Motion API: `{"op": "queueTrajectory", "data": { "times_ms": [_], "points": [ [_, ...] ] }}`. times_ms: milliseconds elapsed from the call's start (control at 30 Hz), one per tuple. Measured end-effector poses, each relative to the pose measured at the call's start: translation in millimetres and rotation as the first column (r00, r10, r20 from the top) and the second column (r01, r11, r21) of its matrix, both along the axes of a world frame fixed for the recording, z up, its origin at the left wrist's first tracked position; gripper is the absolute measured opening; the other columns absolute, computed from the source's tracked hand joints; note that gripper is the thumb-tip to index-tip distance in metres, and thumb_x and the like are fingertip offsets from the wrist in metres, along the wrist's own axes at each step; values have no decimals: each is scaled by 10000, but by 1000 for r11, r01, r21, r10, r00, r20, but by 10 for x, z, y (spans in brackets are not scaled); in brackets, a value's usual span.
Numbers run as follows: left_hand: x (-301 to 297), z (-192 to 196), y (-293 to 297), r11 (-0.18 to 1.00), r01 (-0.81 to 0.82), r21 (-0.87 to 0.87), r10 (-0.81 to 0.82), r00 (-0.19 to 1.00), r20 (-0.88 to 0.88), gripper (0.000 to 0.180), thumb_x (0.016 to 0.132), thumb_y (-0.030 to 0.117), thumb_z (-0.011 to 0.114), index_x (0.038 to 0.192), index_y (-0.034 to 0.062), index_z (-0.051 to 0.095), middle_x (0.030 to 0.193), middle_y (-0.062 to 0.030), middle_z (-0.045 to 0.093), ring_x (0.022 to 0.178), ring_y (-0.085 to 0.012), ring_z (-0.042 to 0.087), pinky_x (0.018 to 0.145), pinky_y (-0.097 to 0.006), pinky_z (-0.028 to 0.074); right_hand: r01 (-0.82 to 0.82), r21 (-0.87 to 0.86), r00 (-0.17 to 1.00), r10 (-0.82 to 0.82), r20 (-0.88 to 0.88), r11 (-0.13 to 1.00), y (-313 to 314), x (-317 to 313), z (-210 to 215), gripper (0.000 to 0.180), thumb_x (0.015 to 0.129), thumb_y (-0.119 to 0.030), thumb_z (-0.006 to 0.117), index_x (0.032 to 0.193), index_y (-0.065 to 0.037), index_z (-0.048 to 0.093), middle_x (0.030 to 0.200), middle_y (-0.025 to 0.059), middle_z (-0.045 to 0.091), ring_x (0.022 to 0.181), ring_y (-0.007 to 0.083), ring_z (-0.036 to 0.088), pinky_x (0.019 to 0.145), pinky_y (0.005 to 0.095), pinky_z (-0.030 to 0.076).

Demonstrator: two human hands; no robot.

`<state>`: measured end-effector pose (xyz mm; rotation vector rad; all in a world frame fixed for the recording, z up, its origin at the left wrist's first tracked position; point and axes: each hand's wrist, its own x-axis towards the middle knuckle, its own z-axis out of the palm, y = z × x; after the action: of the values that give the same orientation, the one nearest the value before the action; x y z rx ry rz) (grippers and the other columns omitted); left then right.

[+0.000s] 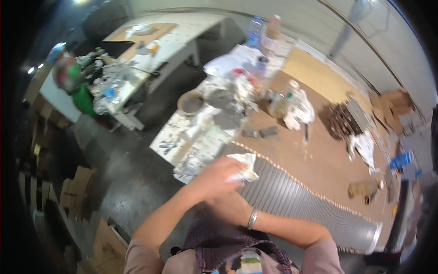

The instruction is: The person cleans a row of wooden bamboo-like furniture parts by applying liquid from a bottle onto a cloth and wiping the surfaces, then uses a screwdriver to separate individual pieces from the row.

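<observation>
My left hand (220, 176) is blurred by motion, its fingers closed round a crumpled white wipe (247, 165), cloth or paper. The wipe is over the left end of a long grey ribbed panel (292, 194), whose far and near edges carry rows of small tan bumps. Just below and against the left hand is my right hand (228, 206), with a silver bracelet (252, 218) on its wrist. The right hand's fingers are hidden or smeared, so whether it holds anything cannot be seen.
Beyond the panel lie small grey blocks (260, 133), a jar of yellowish liquid (279, 105), a white rag (300, 112) and a brown bundle (340, 121). A round tub (190, 103) stands on the stained board at left. Bottles (271, 34) stand at the back; a bottle (362, 188) lies right.
</observation>
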<state>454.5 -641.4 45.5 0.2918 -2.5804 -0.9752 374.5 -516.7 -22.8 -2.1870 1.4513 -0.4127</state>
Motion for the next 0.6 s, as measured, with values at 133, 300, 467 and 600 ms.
{"op": "queueTrajectory", "data": {
  "times_ms": [133,300,467,600],
  "points": [
    [-30,-348,19,989,68,-135,-58,995,79,509,719,143,789,1212,86,675,1251,-96,606,1222,-310,541,1068,-417,434,46,-308,996,-67,-56,950,67,-37,70,344,836,-216,642,1156,-90,657,1064,123,678,1005,316,644,893,438,500],
    [-85,-110,123,976,86,-201,-73,995,71,493,711,99,768,1196,81,679,1226,-62,597,1209,-285,537,1049,-399,446,29,-223,971,-80,-223,974,180,-2,150,513,855,-297,652,1334,-139,560,1294,96,575,1243,286,505,1063,451,380],
    [-10,-237,72,967,79,-241,-74,997,28,491,696,85,772,1180,79,690,1215,-50,594,1224,-268,526,1062,-385,440,-21,-198,888,-73,-454,980,191,98,232,463,897,-324,614,1324,-147,586,1333,90,548,1266,263,489,1079,434,365],
    [-72,-360,-35,972,123,-202,-134,990,-41,436,716,89,751,1149,81,708,1180,-61,628,1200,-273,549,1044,-385,454,80,-256,971,-133,-199,963,193,101,276,390,878,-250,614,1244,-115,633,1347,129,540,1285,308,480,1092,473,367]
  ]
}}
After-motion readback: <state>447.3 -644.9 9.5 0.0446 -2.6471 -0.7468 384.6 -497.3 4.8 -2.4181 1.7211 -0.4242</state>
